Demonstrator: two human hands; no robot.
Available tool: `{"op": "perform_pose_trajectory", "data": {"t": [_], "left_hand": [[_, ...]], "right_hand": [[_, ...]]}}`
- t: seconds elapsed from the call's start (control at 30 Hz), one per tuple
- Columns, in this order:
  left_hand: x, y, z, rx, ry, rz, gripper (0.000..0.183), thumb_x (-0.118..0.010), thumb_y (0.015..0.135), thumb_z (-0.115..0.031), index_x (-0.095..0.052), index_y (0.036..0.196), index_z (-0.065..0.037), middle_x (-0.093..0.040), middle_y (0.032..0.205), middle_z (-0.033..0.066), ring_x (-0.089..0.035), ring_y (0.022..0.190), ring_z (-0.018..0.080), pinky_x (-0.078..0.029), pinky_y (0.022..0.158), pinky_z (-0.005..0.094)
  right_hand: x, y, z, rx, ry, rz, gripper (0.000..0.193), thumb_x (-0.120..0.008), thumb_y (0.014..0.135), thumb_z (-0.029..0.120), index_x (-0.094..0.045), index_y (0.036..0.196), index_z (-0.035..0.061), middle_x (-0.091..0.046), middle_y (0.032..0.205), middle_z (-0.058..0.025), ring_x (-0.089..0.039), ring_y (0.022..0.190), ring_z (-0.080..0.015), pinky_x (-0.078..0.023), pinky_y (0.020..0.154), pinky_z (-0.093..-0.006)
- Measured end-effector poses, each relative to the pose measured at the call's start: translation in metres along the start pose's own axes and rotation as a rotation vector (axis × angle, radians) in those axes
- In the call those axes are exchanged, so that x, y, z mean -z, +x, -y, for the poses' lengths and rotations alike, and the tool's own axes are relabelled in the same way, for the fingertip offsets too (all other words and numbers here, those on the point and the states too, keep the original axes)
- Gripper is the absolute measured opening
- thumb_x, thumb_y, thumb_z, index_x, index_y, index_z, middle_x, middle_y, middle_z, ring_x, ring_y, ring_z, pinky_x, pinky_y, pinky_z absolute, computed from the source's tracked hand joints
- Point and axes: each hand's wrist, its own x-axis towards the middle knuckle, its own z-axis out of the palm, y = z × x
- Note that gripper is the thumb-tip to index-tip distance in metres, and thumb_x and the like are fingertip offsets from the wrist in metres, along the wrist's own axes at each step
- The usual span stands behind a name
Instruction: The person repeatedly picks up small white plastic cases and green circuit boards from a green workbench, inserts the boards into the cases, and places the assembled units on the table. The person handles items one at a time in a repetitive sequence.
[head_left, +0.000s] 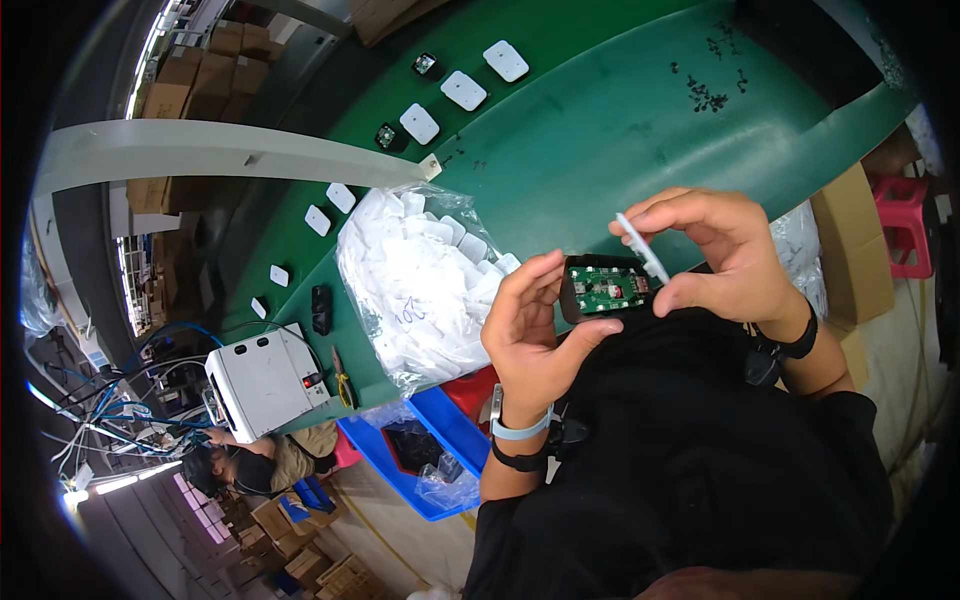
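My left hand (532,325) grips a black plastic housing (572,300) between thumb and fingers. Inside the housing a green circuit board (604,289) with small parts faces up. Pinched by its edges in my right hand (715,245) is a white plastic cover (643,250), tilted nearly on edge at the right end of the housing. Whether the cover touches the housing I cannot tell. To the left of my hands lies a clear bag (415,290) filled with many white covers.
On the green bench (560,150) stand several white-topped units (463,91) in a row. Small black parts (708,98) lie at the far right. A white metal box (268,378), pliers (343,380) and a blue crate (437,400) are left. Another person (255,463) is beyond.
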Motion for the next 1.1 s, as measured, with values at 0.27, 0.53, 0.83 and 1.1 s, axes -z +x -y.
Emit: {"op": "perform_pose_trajectory", "data": {"t": [0.27,0.53,0.83,1.1], "left_hand": [[-0.007,0.005,0.0,0.051,0.103,-0.072,0.053,-0.085,0.074,0.004,-0.062,0.122,0.007,-0.065,0.117,0.0161,-0.064,0.109,0.0223,-0.05,0.099,0.0361],[-0.01,0.003,0.009,0.011,0.091,-0.052,0.05,-0.082,0.076,0.006,-0.062,0.123,0.006,-0.063,0.124,0.0188,-0.063,0.114,0.0245,-0.05,0.101,0.0369],[-0.005,0.014,0.034,0.162,0.01,-0.143,0.04,-0.067,0.088,0.009,-0.059,0.127,0.006,-0.057,0.135,0.0195,-0.057,0.124,0.0261,-0.048,0.105,0.0377],[0.005,0.046,0.05,0.222,0.194,-0.074,0.036,-0.065,0.091,0.004,-0.052,0.125,0.005,-0.054,0.138,0.0192,-0.057,0.124,0.0257,-0.048,0.103,0.0331]], "right_hand": [[-0.01,0.001,0.001,0.029,-0.328,0.036,0.046,-0.089,0.069,0.016,-0.071,0.11,0.0025,-0.072,0.111,-0.013,-0.069,0.099,-0.0255,-0.054,0.086,-0.0343],[-0.008,-0.005,-0.005,0.046,-0.38,0.04,0.044,-0.09,0.068,0.017,-0.073,0.106,0.0014,-0.07,0.114,-0.0154,-0.068,0.1,-0.0283,-0.055,0.084,-0.0371],[-0.015,0.003,-0.027,0.182,-0.665,-0.034,0.027,-0.085,0.069,0.006,-0.07,0.092,0.0005,-0.07,0.112,-0.0129,-0.067,0.091,-0.0246,-0.055,0.076,-0.0325],[0.011,0.043,-0.066,-0.341,-0.187,0.21,0.054,-0.067,0.08,-0.007,-0.06,0.132,0.0066,-0.069,0.116,-0.0099,-0.067,0.099,-0.0171,-0.057,0.084,-0.0317]]}}
